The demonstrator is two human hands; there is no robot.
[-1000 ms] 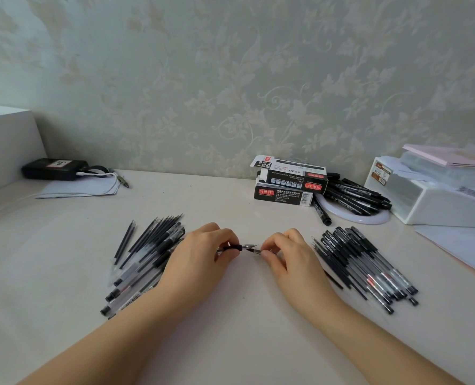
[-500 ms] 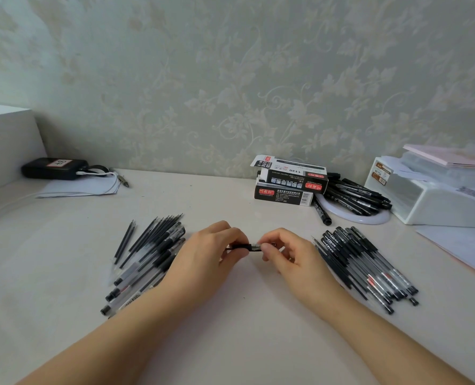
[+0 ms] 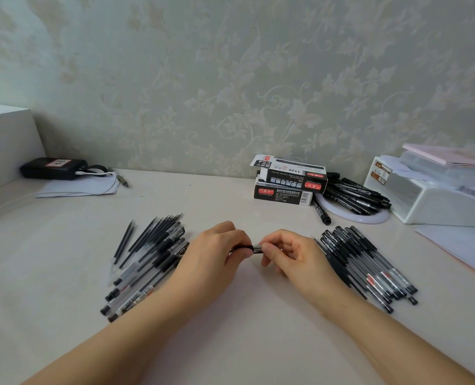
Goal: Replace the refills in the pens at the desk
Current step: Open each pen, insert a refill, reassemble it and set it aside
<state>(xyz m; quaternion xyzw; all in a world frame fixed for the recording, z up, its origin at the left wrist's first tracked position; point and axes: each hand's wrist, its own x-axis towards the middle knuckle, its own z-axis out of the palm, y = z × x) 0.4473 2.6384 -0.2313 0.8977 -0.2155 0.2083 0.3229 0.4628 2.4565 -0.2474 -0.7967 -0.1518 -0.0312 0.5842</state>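
Both hands pinching one pen (image 3: 251,248) mid-desk, just above the surface: left hand (image 3: 217,255) curled on the black grip end, right hand (image 3: 292,255) on the clear tip end, fingertips nearly touching. Left: pile of pens and loose refills (image 3: 147,259). Right: second pen pile (image 3: 366,268). Far: two stacked refill boxes (image 3: 289,182), markers (image 3: 353,194) just right of them.

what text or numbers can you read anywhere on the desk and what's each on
"1120": on the upper pen box, printed upside down.
"24": on the label of the black device, upside down.
Lower pen box: red logo and small print, too small to read.
White storage box labels: blurred.
Pen barrel print, both piles: unreadable.
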